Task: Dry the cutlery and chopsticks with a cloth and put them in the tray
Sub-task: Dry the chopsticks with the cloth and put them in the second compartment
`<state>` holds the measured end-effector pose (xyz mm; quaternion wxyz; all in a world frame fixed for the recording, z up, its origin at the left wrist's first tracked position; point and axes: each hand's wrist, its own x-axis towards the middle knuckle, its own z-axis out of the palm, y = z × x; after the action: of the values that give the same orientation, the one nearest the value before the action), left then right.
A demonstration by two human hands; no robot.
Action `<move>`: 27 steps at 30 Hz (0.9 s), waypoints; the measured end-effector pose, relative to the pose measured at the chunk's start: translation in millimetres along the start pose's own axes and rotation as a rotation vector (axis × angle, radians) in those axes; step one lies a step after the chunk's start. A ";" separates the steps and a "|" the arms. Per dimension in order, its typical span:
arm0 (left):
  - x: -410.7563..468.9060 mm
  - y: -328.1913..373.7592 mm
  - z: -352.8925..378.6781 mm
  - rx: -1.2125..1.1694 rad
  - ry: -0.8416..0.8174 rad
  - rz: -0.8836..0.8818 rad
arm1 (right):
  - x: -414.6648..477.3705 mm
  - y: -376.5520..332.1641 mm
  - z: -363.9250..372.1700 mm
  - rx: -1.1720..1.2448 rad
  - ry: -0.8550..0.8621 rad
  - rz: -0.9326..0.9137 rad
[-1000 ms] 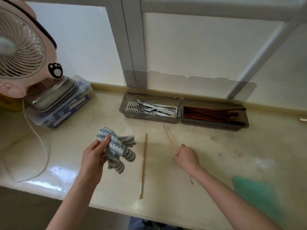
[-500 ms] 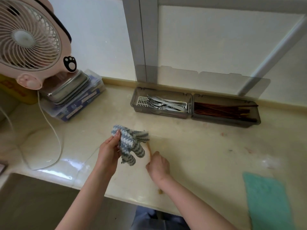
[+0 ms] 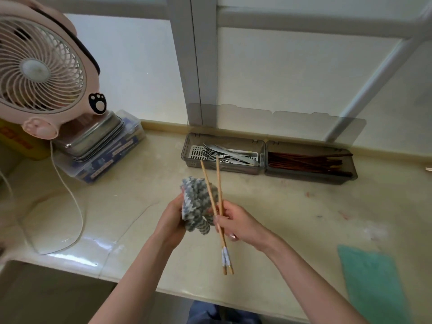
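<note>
My right hand grips a pair of light wooden chopsticks with blue-wrapped ends, lifted off the counter and pointing away from me. My left hand holds a bunched grey-and-white striped cloth right against the chopsticks' left side. At the back stands a grey two-part tray: its left compartment holds metal forks and spoons, its right compartment dark brown chopsticks.
A pink fan stands at the left with its white cord looping over the counter. Behind it a steel tin sits on a plastic box. A green cloth lies at the front right. The counter's front edge is close to me.
My right hand gathered both chopsticks from the counter and lifted them up beside the cloth. My left hand kept the cloth and moved toward the right hand.
</note>
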<state>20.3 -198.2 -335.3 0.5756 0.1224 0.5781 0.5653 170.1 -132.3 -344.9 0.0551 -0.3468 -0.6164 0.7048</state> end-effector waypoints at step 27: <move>46.0 26.1 16.2 -0.049 0.210 0.182 | -27.2 55.6 -34.5 0.164 -0.019 0.135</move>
<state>5.9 -144.8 -334.0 0.4609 0.1004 0.6078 0.6388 229.3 -130.4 -383.8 0.0297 -0.3753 -0.5324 0.7582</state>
